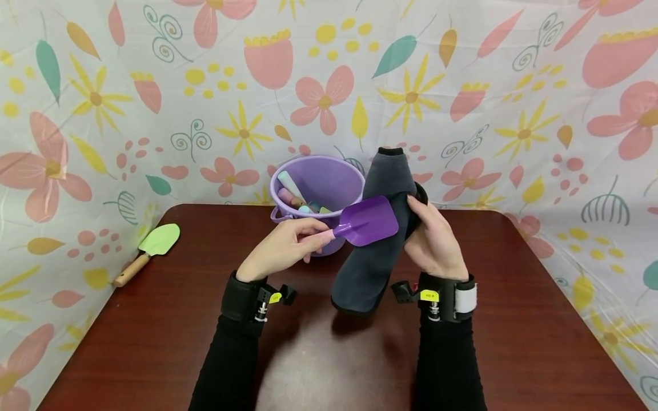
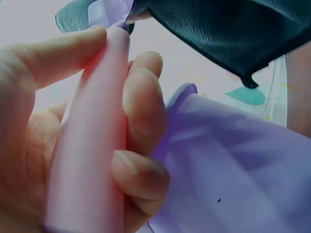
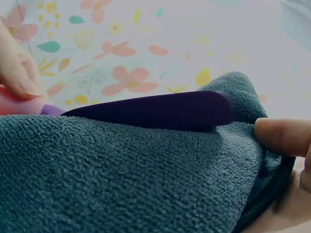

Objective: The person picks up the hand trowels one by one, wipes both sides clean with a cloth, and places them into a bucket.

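My left hand (image 1: 290, 242) grips the pink handle of a small toy shovel (image 1: 371, 221), its purple blade pointing right. In the left wrist view the fingers curl round the pink handle (image 2: 92, 141). My right hand (image 1: 434, 242) holds a dark grey cloth (image 1: 367, 274) at its side, thumb in front and the other fingers mostly hidden behind. The cloth hangs folded over, with a fuzzy surface and a black edge. In the right wrist view the purple blade (image 3: 155, 110) lies against the cloth (image 3: 121, 170), close to the right thumb (image 3: 282, 136).
Behind the hands stands a purple bucket (image 1: 334, 177) holding several pastel-coloured items. A green trowel (image 1: 160, 240) with a wooden handle lies at the table's left edge. Flower-patterned sheeting (image 1: 324, 103) rises behind and beside the brown table (image 1: 514, 319).
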`<action>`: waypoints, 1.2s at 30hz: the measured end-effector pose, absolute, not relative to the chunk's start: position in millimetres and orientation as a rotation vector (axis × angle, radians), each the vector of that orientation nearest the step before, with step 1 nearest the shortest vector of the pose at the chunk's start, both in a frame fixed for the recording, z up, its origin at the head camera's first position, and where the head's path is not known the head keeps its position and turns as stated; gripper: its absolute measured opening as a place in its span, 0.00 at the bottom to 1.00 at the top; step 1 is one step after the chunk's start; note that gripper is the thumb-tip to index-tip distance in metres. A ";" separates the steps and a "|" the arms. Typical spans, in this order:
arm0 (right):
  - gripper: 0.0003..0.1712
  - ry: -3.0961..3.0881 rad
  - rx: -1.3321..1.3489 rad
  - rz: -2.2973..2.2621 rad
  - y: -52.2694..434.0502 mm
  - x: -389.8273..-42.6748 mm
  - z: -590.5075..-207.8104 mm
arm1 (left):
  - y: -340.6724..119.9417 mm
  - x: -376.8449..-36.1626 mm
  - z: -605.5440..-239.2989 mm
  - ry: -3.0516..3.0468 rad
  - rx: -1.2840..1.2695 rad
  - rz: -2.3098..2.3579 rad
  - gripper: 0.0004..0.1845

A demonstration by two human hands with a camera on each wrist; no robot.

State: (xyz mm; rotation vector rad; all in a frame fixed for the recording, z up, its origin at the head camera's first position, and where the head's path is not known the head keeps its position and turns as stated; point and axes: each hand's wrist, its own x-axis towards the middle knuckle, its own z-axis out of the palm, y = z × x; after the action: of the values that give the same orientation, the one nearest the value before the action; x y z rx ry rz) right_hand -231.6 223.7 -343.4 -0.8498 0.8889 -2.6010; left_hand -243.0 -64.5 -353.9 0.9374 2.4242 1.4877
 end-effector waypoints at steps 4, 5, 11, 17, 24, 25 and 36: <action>0.22 0.872 -0.858 -2.630 229.9 -228.8 -342.7 | -66.8 -244.5 -354.5 2.429 0.940 1.501 0.10; 0.23 0.876 -0.854 -2.637 231.5 -227.7 -342.7 | -67.5 -244.5 -354.6 2.431 0.942 1.499 0.10; 0.27 0.856 -0.842 -2.681 238.5 -224.3 -340.2 | -69.6 -245.7 -354.2 2.458 0.945 1.524 0.10; 0.24 0.789 -0.872 -2.728 245.2 -222.6 -338.1 | -73.2 -246.1 -354.6 2.491 0.911 1.590 0.10; 0.23 0.757 -0.879 -2.726 249.1 -219.9 -339.1 | -74.4 -247.5 -357.2 2.580 0.909 1.583 0.12; 0.23 0.765 -0.871 -2.730 248.7 -220.2 -339.3 | -74.3 -247.3 -357.1 2.590 0.905 1.590 0.11; 0.15 1.227 -0.561 -2.731 228.0 -229.2 -338.0 | -67.2 -241.5 -349.4 2.591 0.943 1.722 0.09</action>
State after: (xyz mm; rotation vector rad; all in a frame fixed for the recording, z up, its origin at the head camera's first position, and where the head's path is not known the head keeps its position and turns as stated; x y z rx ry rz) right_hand -229.2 228.0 -338.0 -0.5611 1.2268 -2.7307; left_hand -241.5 -67.2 -349.4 0.9429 2.5911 1.7217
